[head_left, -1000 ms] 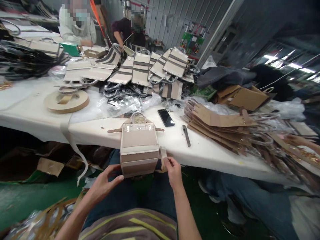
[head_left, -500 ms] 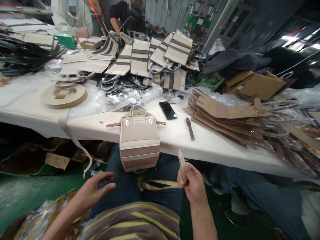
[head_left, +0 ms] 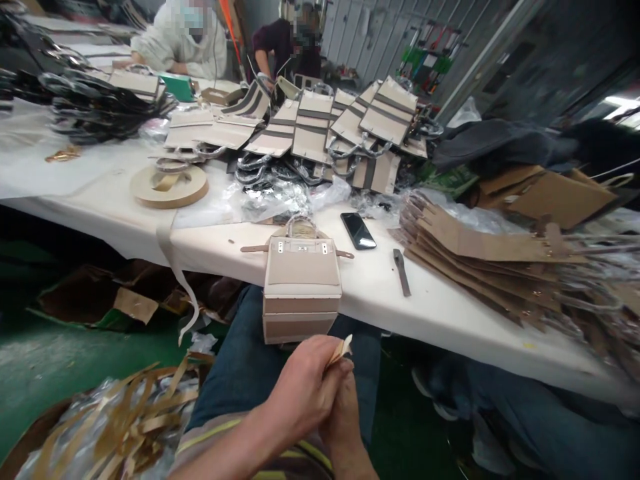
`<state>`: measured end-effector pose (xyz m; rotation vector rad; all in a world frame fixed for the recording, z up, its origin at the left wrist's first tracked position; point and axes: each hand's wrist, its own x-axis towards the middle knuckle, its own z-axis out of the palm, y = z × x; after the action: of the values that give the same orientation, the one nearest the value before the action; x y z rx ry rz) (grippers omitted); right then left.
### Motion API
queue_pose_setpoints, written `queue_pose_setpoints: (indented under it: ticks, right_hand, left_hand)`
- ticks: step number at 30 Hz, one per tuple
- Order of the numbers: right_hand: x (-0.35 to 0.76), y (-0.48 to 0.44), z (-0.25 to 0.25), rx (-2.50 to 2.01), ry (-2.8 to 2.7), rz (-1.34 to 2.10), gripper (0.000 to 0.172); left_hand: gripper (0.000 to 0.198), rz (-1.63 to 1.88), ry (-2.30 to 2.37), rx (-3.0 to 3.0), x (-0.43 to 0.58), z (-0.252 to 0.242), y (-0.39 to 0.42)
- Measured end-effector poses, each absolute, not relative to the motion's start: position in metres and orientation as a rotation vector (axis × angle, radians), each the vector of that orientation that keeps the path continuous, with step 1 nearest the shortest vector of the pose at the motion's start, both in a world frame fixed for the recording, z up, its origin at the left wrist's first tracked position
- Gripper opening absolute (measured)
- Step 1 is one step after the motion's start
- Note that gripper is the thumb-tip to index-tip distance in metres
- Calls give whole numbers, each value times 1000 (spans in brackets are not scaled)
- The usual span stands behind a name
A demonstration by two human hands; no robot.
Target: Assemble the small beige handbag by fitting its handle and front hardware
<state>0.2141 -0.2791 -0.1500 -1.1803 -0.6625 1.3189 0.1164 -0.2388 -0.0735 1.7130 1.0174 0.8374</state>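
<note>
A beige handbag (head_left: 303, 273) rests at the table's front edge, its lower part overhanging my lap, its side straps spread out. Just below it my hands are together. My left hand (head_left: 310, 373) is closed over the front of a small folded piece of pale tape (head_left: 341, 350), whose tip sticks out at the top. Behind and below it, my right hand (head_left: 343, 400) is closed on the same tape, partly covered by my left. A roll of tape (head_left: 193, 193) lies on the table at the left, its loose end hanging over the edge.
A black phone (head_left: 358, 231) and a small dark strap tool (head_left: 401, 273) lie right of the bag. Brown bag pieces (head_left: 475, 253) are stacked at the right, striped panels (head_left: 313, 127) behind. Tape scraps (head_left: 145, 413) fill a container below left. Two people sit across.
My left hand has moved right from open space and closed at the tape beside my right hand. The long tape strip over my lap no longer shows. The view has shifted left.
</note>
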Motion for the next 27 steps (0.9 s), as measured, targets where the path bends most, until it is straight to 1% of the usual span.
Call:
queue_pose_setpoints:
  ticks: [2,4,6,9,10,11,13,16,19,23,27]
  right_hand:
    - [227,-278,-149,-1253,-740,1333,55]
    - [247,-278,-138,-1385,-1007,1229,50]
    - [271,-278,-121,-1490,-1306,933,35]
    - [300,-277,-89,-1487,-1543,378,4]
    - [306,-277,-80,-1449,-1612,246,10]
    - [311,-276,-71,-1404,-1688,147,20]
    - [315,-274,-59,-1322,-1838,23,34]
    - [317,-269,-51,-1278,-1955,-72,42]
    - [319,-267,-50,-1292,-2000,-74,42]
    - [323,-267,-51,-1266,-2062,26,39]
    - [323,-271,-50,-1297,-1978,115,25]
  left_hand:
    - [29,815,1072,1749,117,-77,-235]
    - [33,714,1146,1785,112,-77,-228]
    - [31,545,1227,1838,106,-73,-220]
    - [25,276,1339,1968,103,-64,-211]
    - [24,205,1360,2015,104,-61,-210]
    - [23,152,1372,2056,106,-58,-209]
    - [23,86,1372,2108,111,-53,-210]
    - [25,25,1351,2157,118,-48,-212]
    - [29,-19,1332,2189,119,-47,-213]
    - [29,-13,1335,2207,119,-46,-214]
    - [26,7,1337,2226,124,-47,-216]
